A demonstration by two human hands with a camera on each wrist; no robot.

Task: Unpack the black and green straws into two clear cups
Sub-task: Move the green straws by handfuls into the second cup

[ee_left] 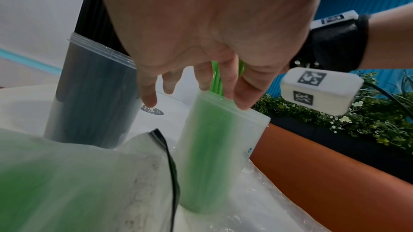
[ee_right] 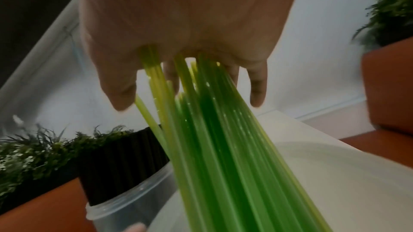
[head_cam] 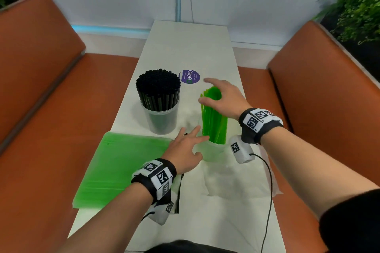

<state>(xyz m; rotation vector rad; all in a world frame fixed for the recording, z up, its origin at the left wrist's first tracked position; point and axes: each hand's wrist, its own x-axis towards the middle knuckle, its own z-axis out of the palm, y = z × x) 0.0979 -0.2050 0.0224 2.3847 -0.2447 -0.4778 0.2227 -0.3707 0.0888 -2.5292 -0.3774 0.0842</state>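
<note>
Two hands bracket my upright green straws (head_cam: 214, 117): right hand (head_cam: 225, 98) spread open over their tops, left hand (head_cam: 188, 150) open beside the near cup (head_cam: 213, 151).

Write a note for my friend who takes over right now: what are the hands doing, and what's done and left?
Left hand: open, fingers spread against the green cup, near its rim.
Right hand: open, palm on top of the green straws, which stand in that cup.
Black straws: already in the other cup, further left.
Left to do: a green pack lies at the table's left edge; empty it into the green cup if there is room.
</note>
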